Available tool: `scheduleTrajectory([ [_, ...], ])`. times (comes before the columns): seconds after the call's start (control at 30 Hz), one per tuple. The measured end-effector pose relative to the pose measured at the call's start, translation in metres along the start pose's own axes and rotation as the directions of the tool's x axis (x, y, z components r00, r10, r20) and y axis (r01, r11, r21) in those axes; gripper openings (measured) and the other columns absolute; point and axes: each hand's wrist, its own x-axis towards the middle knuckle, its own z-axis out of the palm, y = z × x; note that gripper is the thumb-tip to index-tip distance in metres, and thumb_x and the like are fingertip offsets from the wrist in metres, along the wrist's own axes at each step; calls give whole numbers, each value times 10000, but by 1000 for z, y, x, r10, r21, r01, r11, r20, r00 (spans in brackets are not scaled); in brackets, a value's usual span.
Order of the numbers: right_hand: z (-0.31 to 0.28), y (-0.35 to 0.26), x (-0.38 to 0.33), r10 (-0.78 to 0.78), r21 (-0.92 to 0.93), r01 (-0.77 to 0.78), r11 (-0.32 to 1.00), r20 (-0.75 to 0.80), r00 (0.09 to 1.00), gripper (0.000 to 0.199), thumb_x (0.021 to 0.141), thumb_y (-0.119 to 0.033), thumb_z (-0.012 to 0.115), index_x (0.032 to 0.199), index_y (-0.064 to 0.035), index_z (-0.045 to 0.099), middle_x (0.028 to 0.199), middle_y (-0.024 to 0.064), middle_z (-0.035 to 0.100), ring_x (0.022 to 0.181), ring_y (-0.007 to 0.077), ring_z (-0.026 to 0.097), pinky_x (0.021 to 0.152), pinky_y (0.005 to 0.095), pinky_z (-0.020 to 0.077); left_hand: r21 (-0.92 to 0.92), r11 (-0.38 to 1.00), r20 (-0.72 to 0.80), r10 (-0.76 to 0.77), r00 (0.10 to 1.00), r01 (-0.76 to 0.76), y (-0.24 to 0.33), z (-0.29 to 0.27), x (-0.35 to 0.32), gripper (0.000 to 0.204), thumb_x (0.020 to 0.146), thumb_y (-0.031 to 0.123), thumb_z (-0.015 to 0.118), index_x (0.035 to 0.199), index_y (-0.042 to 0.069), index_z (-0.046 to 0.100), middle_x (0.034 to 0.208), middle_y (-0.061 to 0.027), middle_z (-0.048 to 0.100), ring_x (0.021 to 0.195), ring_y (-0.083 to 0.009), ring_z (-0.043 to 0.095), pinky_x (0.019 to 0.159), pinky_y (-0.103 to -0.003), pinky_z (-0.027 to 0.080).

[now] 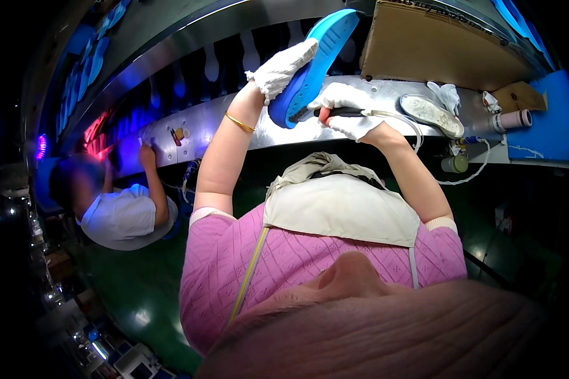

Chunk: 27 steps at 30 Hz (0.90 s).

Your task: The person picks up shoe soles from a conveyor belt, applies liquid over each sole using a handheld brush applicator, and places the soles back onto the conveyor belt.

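My left hand (287, 68), in a white glove, is closed around the side of a bright blue shoe sole (330, 45). The sole is tilted, one end raised away from me and the other low near my right hand. A white glove with bare fingertips covers my right hand (348, 101). It grips a dark-handled brush-like tool (351, 112) with a pale hose (403, 118) running from its back end. The tool's front end is at the sole's lower end; whether it touches I cannot tell.
Behind the metal bench (259, 123), soles lie in rows. An oblong tray (433, 115) with pale residue, a white cloth (447, 96) and a pinkish roll (515, 120) sit right, before a cardboard box (436, 47). A jar (454, 164) hangs below. Another person (129, 211) works left.
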Motion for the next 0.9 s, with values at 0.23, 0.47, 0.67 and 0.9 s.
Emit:
scheduleTrajectory([
  [0.23, -11, 9, 2, 185, 294, -164, 942, -45, 982, 124, 679, 77, 658, 727, -22, 602, 808, 81, 594, 767, 160, 596, 730, 271, 491, -24, 995, -54, -102, 993, 101, 3, 6, 0, 625, 809, 537, 626, 1184, 41, 560, 980, -117, 624, 798, -181, 620, 694, -294, 536],
  [0.47, -30, 5, 2, 230, 324, -187, 927, -98, 968, 95, 683, 8, 672, 720, -32, 594, 771, 53, 578, 715, 145, 579, 684, 272, 487, -43, 997, -17, -71, 997, 71, 1, 8, -6, 627, 801, 560, 621, 1144, 39, 566, 967, -108, 617, 784, -178, 617, 685, -302, 539],
  [0.67, -45, 9, -7, 147, 239, -148, 960, 21, 989, 110, 645, -22, 679, 669, -35, 572, 761, 59, 564, 691, 163, 569, 679, 282, 485, -139, 989, -14, 55, 998, -56, 3, 1, -21, 645, 827, 562, 578, 1158, 10, 528, 973, -113, 616, 828, -192, 634, 731, -316, 550],
  [0.9, -41, 1, -10, 269, 516, -115, 849, -234, 934, 184, 760, -66, 727, 879, -50, 588, 845, 70, 642, 767, 120, 624, 716, 246, 511, -875, 479, 233, 278, 932, 76, -27, -62, -36, 711, 842, 614, 479, 1244, 29, 515, 1215, -129, 562, 1127, -275, 530, 1026, -413, 380],
])
